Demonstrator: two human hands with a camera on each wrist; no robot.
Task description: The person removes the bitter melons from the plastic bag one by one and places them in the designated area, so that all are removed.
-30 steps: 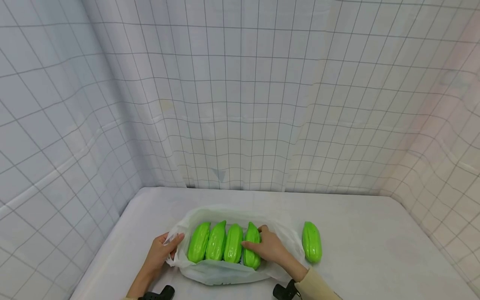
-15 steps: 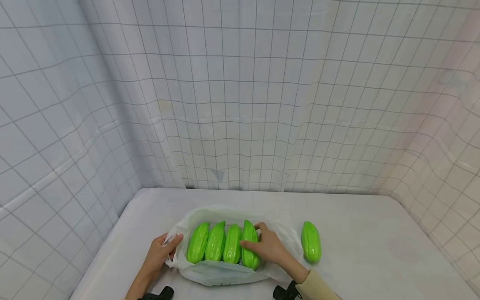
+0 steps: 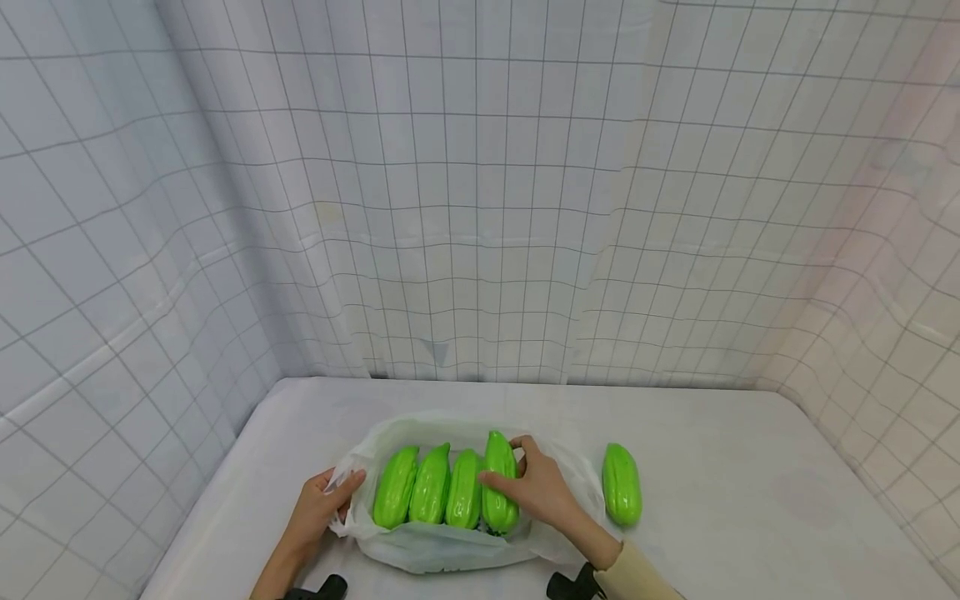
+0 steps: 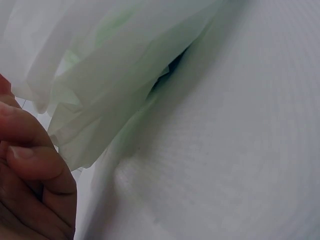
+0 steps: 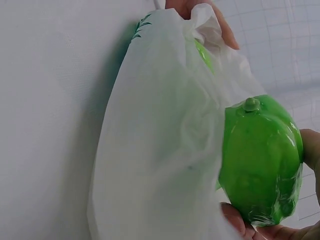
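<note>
A white plastic bag (image 3: 438, 548) lies wide open on the table in the head view. Its left end is gripped between the thumb and fingers of my left hand (image 3: 318, 507); the bag's folds partly hide those fingers. My right hand (image 3: 542, 490) pinches a glossy green ridged gourd-like piece (image 3: 498, 477) at the right of the bag's mouth. Clear film and a small stem nub show on that green piece (image 5: 262, 155) in the right wrist view. Left of it, several similar green pieces (image 3: 430, 485) lie side by side in the bag.
Another green ridged piece (image 3: 622, 485) lies on the white table (image 3: 720, 483), just right of the bag. White curtains (image 3: 480, 208) with a dark grid stand behind the table and on both sides. Each wrist carries a black camera mount (image 3: 573, 583).
My right hand has raised the green piece it holds, and its upper end has shifted slightly left and upward. My left hand keeps its grip on the bag with hardly any movement.
</note>
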